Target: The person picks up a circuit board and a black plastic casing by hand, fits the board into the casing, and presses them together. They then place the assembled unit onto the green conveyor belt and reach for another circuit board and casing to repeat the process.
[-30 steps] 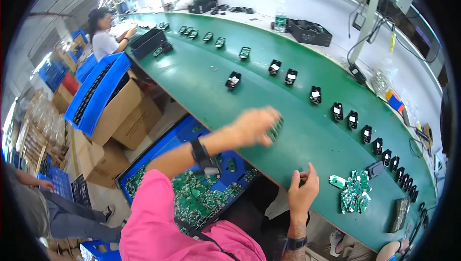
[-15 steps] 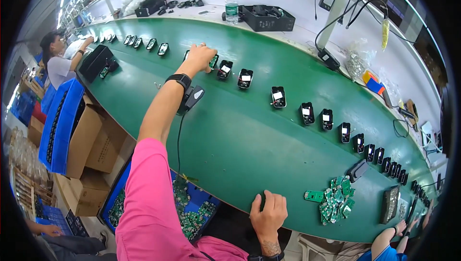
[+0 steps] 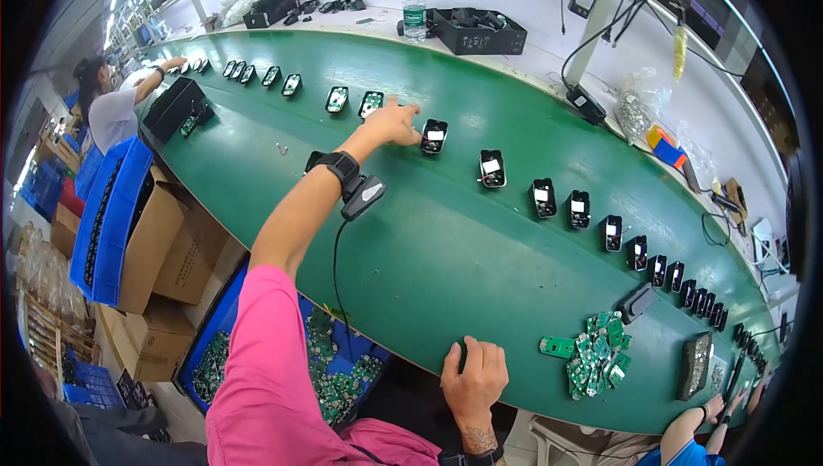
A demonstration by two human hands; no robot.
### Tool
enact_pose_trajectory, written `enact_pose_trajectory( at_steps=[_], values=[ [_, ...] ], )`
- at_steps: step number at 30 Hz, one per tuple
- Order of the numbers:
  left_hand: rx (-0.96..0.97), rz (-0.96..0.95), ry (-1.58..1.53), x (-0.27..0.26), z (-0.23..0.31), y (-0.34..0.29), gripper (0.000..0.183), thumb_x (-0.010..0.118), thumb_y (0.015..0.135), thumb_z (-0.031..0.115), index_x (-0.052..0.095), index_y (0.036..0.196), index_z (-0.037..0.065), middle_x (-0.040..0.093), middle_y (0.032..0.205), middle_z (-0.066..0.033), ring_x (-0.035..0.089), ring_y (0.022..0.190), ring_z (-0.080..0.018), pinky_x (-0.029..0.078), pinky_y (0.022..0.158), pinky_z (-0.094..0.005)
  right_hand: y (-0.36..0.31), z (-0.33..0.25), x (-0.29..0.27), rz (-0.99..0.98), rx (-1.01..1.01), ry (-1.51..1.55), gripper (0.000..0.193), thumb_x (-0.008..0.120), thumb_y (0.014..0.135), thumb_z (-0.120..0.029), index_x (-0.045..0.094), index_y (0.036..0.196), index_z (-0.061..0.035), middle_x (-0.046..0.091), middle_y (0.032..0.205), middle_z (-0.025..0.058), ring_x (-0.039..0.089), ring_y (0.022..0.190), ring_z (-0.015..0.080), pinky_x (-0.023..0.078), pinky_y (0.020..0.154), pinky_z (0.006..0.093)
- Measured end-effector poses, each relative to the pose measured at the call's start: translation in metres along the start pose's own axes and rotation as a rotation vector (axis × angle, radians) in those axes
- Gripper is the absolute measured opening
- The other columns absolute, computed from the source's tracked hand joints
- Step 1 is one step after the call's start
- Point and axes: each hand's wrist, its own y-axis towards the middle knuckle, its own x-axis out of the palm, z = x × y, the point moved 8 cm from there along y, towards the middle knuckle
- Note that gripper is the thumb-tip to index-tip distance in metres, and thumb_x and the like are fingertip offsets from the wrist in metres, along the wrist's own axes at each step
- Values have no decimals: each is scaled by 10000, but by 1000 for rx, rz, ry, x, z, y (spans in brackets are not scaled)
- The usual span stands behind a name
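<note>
My left hand (image 3: 393,125) is stretched out over a row of black plastic cases, its fingers apart and bent downward. It covers the spot between a case with a green circuit board (image 3: 371,104) and a black case with a white label (image 3: 434,136); whatever lies under it is hidden. A black wrist strap (image 3: 339,166) with a corded dark grey device (image 3: 363,198) is on that arm. At the near table edge rests my right hand (image 3: 477,384), fingers curled together. Something dark shows between its thumb and forefinger, too small to name.
A pile of green circuit boards (image 3: 596,359) lies right of my right hand, beside a black block (image 3: 636,303). More cases (image 3: 543,198) run right. A blue bin (image 3: 195,354) sits below the edge. Co-workers are at far left (image 3: 111,110) and lower right (image 3: 686,436).
My left hand has moved right along the row, uncovering a case with a green board and now covering the neighbouring spot. My right hand stays at the table edge.
</note>
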Motion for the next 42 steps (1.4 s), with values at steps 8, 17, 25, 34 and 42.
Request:
enact_pose_trajectory(
  at_steps=[8, 17, 25, 34, 42],
  values=[
    [-243, 347, -218, 21, 36, -25, 851, 741, 685, 679, 615, 1319, 127, 283, 1495, -389, 460, 1297, -537, 429, 1029, -552, -1, 1, -5, 38, -5, -23, 162, 708, 810, -77, 652, 946, -8, 597, 840, 105, 578, 735, 293, 483, 629, 403],
    [-371, 449, -229, 13, 19, -39, 660, 728, 731, 507, 637, 1294, 174, 418, 1396, -282, 476, 1259, -477, 447, 1007, -538, -3, -3, -2, 58, -25, -5, 144, 717, 811, -92, 655, 918, -19, 594, 830, 97, 583, 740, 284, 487, 631, 396],
    [-150, 445, -110, 10, 2, -173, 586, 704, 767, 493, 643, 1259, 180, 532, 1270, -315, 560, 1154, -475, 483, 972, -523, -3, -3, -7, 67, -25, 17, 133, 715, 811, -94, 656, 910, -27, 581, 812, 97, 575, 730, 288, 484, 625, 397],
    [21, 516, 85, -1, 85, -208, 879, 759, 777, 523, 434, 1485, 113, 319, 1531, -326, 344, 1366, -550, 340, 1106, -580, -11, 22, -22, 48, 5, 249, 159, 710, 813, -64, 662, 957, -19, 625, 842, 114, 616, 803, 316, 511, 692, 416],
    [284, 425, -170, 30, 135, -50, 1090, 856, 668, 505, 365, 1484, -23, 493, 1423, -281, 456, 1342, -426, 362, 1111, -517, -1, 105, -120, 26, 269, -198, 381, 688, 785, -17, 640, 1163, -7, 576, 1148, 167, 538, 1071, 360, 467, 898, 451]
  ],
)
